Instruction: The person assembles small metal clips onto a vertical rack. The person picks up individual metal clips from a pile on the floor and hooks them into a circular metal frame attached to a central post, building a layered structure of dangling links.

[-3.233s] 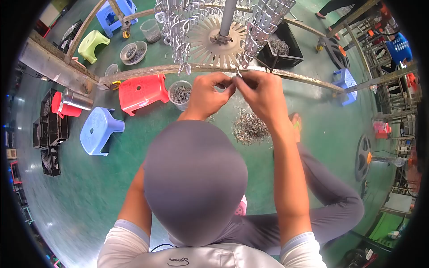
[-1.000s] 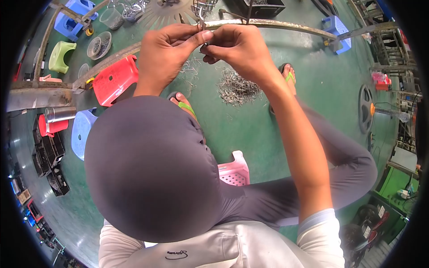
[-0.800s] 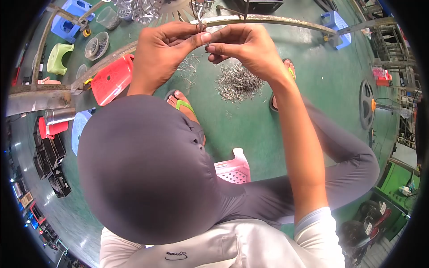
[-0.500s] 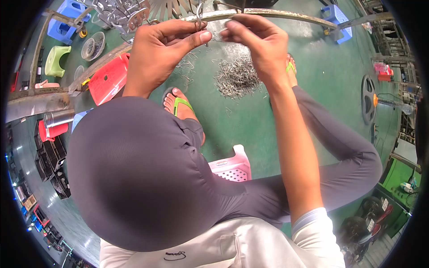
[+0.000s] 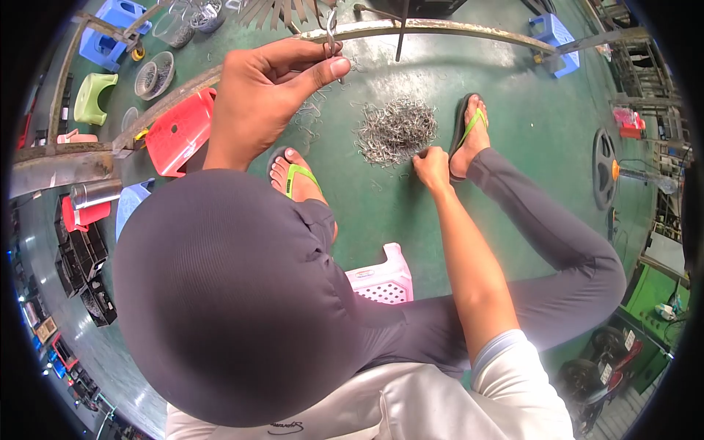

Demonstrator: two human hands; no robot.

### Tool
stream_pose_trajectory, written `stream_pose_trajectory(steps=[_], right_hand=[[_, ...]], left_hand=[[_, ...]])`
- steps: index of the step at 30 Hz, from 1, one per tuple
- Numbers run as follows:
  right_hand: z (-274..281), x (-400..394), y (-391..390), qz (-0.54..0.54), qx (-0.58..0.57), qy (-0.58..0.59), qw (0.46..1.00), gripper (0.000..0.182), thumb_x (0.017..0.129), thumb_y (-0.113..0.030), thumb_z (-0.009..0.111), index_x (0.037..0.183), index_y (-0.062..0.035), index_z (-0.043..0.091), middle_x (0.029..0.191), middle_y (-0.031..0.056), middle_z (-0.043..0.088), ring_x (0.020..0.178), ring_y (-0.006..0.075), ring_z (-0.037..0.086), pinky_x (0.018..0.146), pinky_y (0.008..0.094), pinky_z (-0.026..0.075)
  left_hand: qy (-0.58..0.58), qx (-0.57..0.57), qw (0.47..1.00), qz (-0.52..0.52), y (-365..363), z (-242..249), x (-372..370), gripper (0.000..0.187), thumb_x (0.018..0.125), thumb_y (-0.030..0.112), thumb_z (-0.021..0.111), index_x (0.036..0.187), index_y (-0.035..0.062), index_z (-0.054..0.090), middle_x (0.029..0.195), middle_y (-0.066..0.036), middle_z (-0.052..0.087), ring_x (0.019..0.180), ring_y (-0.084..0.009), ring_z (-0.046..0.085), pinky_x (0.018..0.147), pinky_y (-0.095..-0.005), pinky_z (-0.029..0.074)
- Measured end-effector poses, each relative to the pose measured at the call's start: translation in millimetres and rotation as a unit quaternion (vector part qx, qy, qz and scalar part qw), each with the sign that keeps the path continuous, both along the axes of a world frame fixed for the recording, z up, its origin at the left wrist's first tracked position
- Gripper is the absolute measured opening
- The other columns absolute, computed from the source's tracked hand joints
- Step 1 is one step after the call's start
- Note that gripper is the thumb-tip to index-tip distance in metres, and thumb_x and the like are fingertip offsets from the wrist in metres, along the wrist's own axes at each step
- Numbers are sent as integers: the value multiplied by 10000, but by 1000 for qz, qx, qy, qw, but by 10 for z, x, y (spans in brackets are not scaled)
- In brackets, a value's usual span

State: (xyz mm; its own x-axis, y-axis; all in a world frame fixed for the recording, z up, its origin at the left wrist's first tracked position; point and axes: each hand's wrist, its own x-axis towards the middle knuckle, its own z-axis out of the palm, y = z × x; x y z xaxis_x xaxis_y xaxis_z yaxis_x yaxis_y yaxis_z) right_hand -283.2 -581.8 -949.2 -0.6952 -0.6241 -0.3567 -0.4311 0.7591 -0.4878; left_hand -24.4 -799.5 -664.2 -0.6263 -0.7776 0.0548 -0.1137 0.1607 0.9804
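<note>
My left hand (image 5: 275, 92) is raised near the top of the view, thumb and finger pinched on a small bent metal piece (image 5: 332, 29), which stands upright and looks like a hook or loop. Down at floor level, my right hand (image 5: 433, 167) is at the lower right edge of a pile of metal hooks (image 5: 397, 126). Its fingers are drawn together there, and whatever lies between them is too small to make out. More loose hooks (image 5: 309, 121) are scattered left of the pile, partly behind my left hand.
A metal frame bar (image 5: 440, 26) crosses ahead, with a fan of metal strips (image 5: 282, 11) at its top left. Left of me are a red stool (image 5: 183, 132), bowls of small parts (image 5: 154, 75) and a green stool (image 5: 94, 99). A pink stool (image 5: 381, 282) is beneath me.
My right hand has gone from beside my left hand down to the hook pile. The cluster of metal pieces at the upper left is out of sight. My left hand keeps its pinch.
</note>
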Motion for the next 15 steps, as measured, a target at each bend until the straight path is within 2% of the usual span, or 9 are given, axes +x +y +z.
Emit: stream_pose_trajectory(steps=[2, 9, 12, 13, 15], right_hand=[[79, 74, 9, 1, 16, 16, 1000, 232, 828, -139, 733, 956, 48, 783, 1006, 304, 740, 996, 463, 722, 897, 512, 576], [96, 71, -60, 43, 78, 44, 995, 351, 778, -247, 790, 903, 78, 752, 961, 313, 737, 971, 466, 728, 874, 506, 580], [113, -7, 29, 2, 16, -10, 1000, 382, 760, -287, 805, 857, 77, 742, 907, 309, 736, 921, 450, 737, 839, 489, 580], [142, -50, 76, 10, -11, -9, 1000, 364, 749, -288, 804, 834, 61, 747, 824, 250, 749, 791, 346, 757, 758, 432, 586], [119, -181, 123, -5, -4, -114, 994, 255, 789, -214, 787, 804, 33, 728, 720, 134, 717, 677, 216, 697, 634, 345, 541]], left_hand=[[7, 7, 1000, 6, -7, -15, -9, 244, 915, 158, 837, 1085, -15, 809, 1009, -63, 790, 981, -124, 690, 919, -295, 517], [10, -5, 1000, 23, -11, -4, -6, 257, 915, 193, 840, 1047, -25, 812, 1014, -69, 791, 993, -132, 690, 922, -297, 516], [-8, 4, 1000, 26, 1, 29, 16, 265, 918, 203, 838, 1040, -30, 809, 1035, -80, 793, 1018, -138, 692, 938, -304, 516], [-9, 2, 1000, 28, -1, 27, 26, 259, 918, 198, 837, 1038, -30, 809, 1037, -81, 793, 1022, -139, 693, 943, -306, 516], [-9, -4, 1000, 25, -18, 6, 27, 247, 918, 186, 836, 1035, -29, 808, 1042, -83, 793, 1031, -142, 695, 952, -310, 517]])
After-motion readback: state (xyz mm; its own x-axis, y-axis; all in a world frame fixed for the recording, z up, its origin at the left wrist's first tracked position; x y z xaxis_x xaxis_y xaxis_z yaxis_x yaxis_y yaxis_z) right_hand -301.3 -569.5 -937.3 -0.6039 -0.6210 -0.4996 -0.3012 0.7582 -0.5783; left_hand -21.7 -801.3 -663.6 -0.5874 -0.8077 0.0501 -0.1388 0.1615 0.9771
